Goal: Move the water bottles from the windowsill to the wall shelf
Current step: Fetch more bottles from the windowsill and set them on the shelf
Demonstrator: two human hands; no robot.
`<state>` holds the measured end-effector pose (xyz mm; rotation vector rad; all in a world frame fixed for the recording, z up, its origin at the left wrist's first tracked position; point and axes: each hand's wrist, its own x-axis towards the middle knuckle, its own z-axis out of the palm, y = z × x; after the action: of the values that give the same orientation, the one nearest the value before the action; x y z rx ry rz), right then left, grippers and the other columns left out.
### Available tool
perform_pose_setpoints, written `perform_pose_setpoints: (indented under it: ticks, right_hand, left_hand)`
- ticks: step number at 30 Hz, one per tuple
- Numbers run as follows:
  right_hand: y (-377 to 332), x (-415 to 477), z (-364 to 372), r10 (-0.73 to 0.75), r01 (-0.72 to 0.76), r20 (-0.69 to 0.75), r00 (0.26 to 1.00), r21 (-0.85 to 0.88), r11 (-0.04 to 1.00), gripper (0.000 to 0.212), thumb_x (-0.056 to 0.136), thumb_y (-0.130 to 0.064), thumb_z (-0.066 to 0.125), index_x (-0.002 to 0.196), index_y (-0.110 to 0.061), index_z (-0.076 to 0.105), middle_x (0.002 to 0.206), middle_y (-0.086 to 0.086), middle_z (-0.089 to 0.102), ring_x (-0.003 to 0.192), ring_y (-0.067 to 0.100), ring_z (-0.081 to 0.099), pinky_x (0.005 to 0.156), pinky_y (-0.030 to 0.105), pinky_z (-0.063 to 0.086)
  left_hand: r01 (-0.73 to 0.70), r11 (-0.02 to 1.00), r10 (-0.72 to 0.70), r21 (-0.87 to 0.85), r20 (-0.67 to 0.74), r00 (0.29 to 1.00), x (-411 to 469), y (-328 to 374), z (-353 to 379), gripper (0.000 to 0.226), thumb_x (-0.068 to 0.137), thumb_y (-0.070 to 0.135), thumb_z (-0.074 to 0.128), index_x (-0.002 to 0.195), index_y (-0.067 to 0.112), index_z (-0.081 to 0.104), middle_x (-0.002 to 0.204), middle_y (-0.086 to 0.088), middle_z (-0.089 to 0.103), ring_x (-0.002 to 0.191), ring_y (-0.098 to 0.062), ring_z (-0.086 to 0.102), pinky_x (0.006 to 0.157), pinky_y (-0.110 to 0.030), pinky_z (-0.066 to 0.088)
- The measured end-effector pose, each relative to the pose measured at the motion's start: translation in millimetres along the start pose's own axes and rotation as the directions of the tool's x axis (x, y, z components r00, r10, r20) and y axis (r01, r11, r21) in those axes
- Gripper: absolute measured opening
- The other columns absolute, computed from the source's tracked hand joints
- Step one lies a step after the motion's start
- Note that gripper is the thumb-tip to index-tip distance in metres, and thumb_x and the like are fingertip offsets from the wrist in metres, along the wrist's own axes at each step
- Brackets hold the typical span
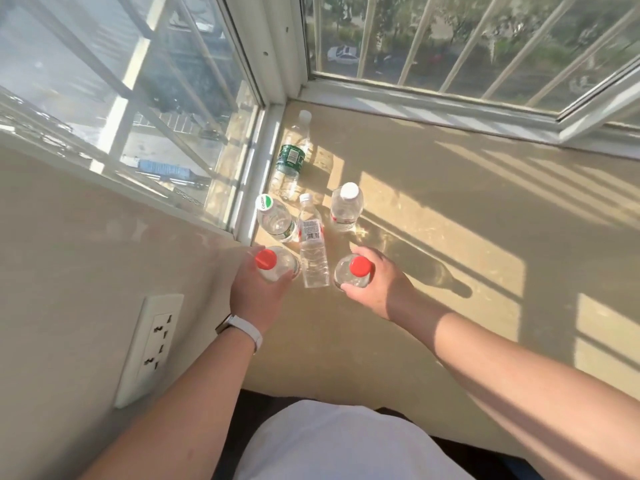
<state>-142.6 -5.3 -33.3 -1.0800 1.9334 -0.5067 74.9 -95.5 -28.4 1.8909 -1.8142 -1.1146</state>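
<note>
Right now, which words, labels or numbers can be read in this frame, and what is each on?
"Cestbon": green-and-white cap.
Barcode label on the lying bottle: print too small to read.
Green label: print too blurred to read.
Red caps by the hands: no text visible.

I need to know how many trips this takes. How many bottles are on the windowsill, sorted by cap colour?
Red caps: 2, one in the left hand, one in the right hand
White caps: 3
Green-and-white cap: 1
Total: 6
</note>
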Motion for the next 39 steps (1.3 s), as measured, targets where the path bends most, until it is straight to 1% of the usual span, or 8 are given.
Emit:
perform_pose_setpoints:
  ticks: [5, 8, 14, 18, 21, 26, 31, 39]
  right_hand:
    - [-1, -42, -12, -0.078, 0.082, -0.097, 0.992, 0.047, 0.995, 0.062, 0.074, -0.032, 0.080, 0.129, -0.022, 0.054, 0.121, -0.002, 0.059, 0.112, 0.018, 0.055, 0.095, 0.027, 0.040]
    - [-5, -72, -19, -0.046, 0.070, -0.170, 0.984, 0.135, 0.988, 0.041, 0.073, -0.041, 0.076, 0.107, -0.049, 0.055, 0.108, -0.014, 0.062, 0.099, 0.010, 0.060, 0.088, 0.034, 0.049]
    - [-6, -128, -31, 0.047, 0.001, -0.274, 0.960, 0.171, 0.985, 0.044, 0.063, -0.065, 0.069, 0.101, -0.057, 0.047, 0.095, -0.027, 0.057, 0.085, -0.007, 0.055, 0.066, 0.021, 0.043]
    - [-2, -169, -37, -0.010, 0.073, -0.355, 0.935, 0.163, 0.984, 0.050, 0.060, -0.058, 0.071, 0.098, -0.069, 0.041, 0.102, -0.028, 0.053, 0.092, -0.009, 0.051, 0.069, 0.009, 0.037]
    - [-1, -202, -39, -0.027, 0.101, -0.475, 0.880, 0.131, 0.986, 0.053, 0.063, -0.060, 0.070, 0.097, -0.079, 0.033, 0.095, -0.033, 0.049, 0.088, -0.009, 0.044, 0.071, -0.004, 0.029]
    - [0, -257, -39, 0.045, 0.096, -0.595, 0.802, 0.204, 0.974, 0.047, 0.066, -0.052, 0.073, 0.097, -0.068, 0.042, 0.104, -0.045, 0.049, 0.097, -0.018, 0.048, 0.072, 0.008, 0.033]
    - [3, -303, -31, 0.162, 0.041, -0.691, 0.705, 0.268, 0.963, 0.046, 0.065, -0.052, 0.074, 0.102, -0.052, 0.047, 0.097, -0.031, 0.058, 0.093, -0.013, 0.052, 0.072, 0.008, 0.034]
    - [17, -389, -1, 0.385, -0.089, -0.764, 0.518, 0.399, 0.913, 0.049, 0.067, -0.058, 0.077, 0.107, -0.044, 0.051, 0.098, -0.022, 0.061, 0.091, -0.002, 0.057, 0.074, 0.022, 0.043]
  left_hand:
    - [-0.126, 0.991, 0.125, -0.044, -0.030, 0.992, -36, 25, -16, 0.041, 0.071, 0.044, 0.075, 0.095, 0.059, 0.046, 0.089, 0.030, 0.059, 0.081, 0.008, 0.057, 0.068, -0.016, 0.043]
    - [-0.224, 0.973, 0.220, -0.052, -0.060, 0.974, -62, 37, -26, 0.047, 0.069, 0.045, 0.075, 0.093, 0.070, 0.042, 0.094, 0.042, 0.054, 0.083, 0.014, 0.055, 0.066, -0.018, 0.041]
    - [-0.343, 0.936, 0.342, -0.075, -0.019, 0.939, -115, 43, -33, 0.050, 0.071, 0.049, 0.077, 0.109, 0.057, 0.045, 0.097, 0.032, 0.056, 0.090, 0.012, 0.052, 0.074, -0.016, 0.041]
    - [-0.466, 0.879, 0.473, -0.097, 0.061, 0.879, -146, 52, -36, 0.055, 0.071, 0.047, 0.079, 0.108, 0.067, 0.043, 0.102, 0.039, 0.054, 0.096, 0.013, 0.051, 0.074, -0.002, 0.036]
    - [-0.528, 0.835, 0.545, -0.152, 0.103, 0.832, -163, 59, -37, 0.052, 0.069, 0.051, 0.078, 0.107, 0.065, 0.046, 0.105, 0.038, 0.055, 0.099, 0.011, 0.054, 0.080, -0.006, 0.039]
    - [-0.613, 0.761, 0.647, -0.213, 0.187, 0.739, -184, 71, -40, 0.048, 0.066, 0.054, 0.074, 0.103, 0.068, 0.046, 0.104, 0.037, 0.056, 0.098, 0.007, 0.056, 0.082, -0.024, 0.049]
    - [-0.677, 0.688, 0.725, -0.259, 0.233, 0.648, -196, 78, -43, 0.049, 0.067, 0.049, 0.074, 0.104, 0.065, 0.047, 0.102, 0.031, 0.058, 0.094, 0.001, 0.058, 0.081, -0.031, 0.050]
    - [-0.709, 0.600, 0.795, -0.372, 0.382, 0.472, -235, 83, -29, 0.056, 0.067, 0.041, 0.078, 0.106, 0.066, 0.045, 0.106, 0.041, 0.055, 0.101, 0.016, 0.052, 0.073, -0.003, 0.042]
